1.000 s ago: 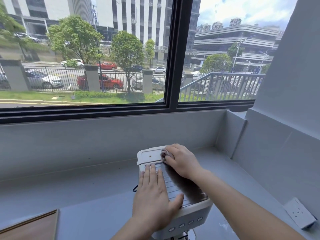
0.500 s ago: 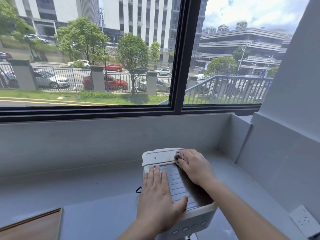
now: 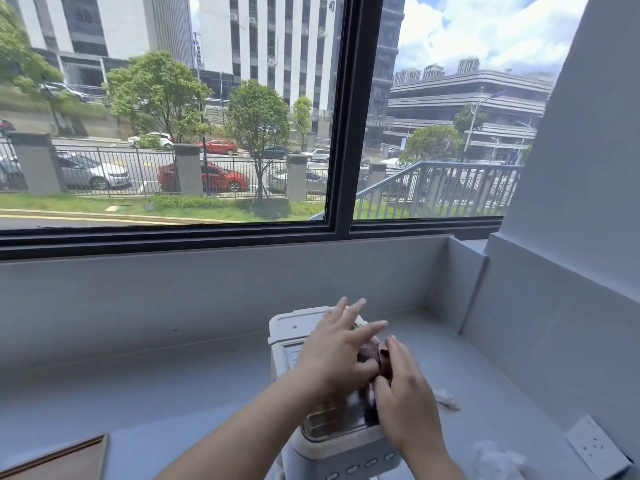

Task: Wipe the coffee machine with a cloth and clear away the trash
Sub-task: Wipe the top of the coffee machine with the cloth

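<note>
A white coffee machine (image 3: 294,327) stands on the grey counter (image 3: 173,386) below the window, its ribbed metal top (image 3: 332,420) facing up. Both hands are over that top. My left hand (image 3: 332,355) has its fingers spread and its thumb pressing a small dark brown cloth (image 3: 369,353). My right hand (image 3: 405,393) lies beside it on the right and pinches the same cloth between thumb and fingers. Most of the cloth is hidden between the two hands. The machine's front buttons (image 3: 360,465) show at the bottom edge.
Crumpled whitish scraps lie on the counter right of the machine, one piece of trash (image 3: 446,400) near my right wrist and a clear wrapper (image 3: 498,455) lower down. A white wall socket (image 3: 595,445) sits on the right wall. A wooden board (image 3: 65,459) pokes in at the bottom left.
My left hand lifted off the ribbed top and moved right and back to the cloth. My right hand slid back toward me. Both now meet on the cloth; the view tilted.
</note>
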Motion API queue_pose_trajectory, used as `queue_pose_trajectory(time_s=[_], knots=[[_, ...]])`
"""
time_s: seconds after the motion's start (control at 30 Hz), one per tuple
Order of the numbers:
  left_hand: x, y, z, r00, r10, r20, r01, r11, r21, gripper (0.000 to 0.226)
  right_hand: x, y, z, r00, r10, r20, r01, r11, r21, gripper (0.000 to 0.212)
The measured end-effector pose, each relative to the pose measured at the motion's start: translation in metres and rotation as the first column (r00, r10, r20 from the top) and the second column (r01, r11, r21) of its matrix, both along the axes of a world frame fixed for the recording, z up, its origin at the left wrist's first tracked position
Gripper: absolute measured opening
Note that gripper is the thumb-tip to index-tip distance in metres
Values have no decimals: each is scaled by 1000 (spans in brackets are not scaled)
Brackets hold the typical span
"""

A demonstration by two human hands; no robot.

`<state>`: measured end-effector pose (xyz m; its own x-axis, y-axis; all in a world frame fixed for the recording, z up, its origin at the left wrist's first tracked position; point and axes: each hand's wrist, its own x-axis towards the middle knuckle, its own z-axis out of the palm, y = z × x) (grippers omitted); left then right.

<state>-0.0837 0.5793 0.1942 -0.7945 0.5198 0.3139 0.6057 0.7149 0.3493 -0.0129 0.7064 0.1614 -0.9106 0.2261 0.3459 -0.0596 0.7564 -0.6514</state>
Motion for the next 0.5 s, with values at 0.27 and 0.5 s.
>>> queue_pose_trajectory(time_s=[0.27, 0.5], knots=[[5, -17, -6, 997, -65, -31, 63, 996, -65, 29, 0, -2, 2, 984, -12, 180, -24, 980, 198, 76], [5, -50, -3, 993, -99, -66, 94, 993, -71, 24, -12, 2, 1, 974, 66, 216, -147, 912, 384, 60]])
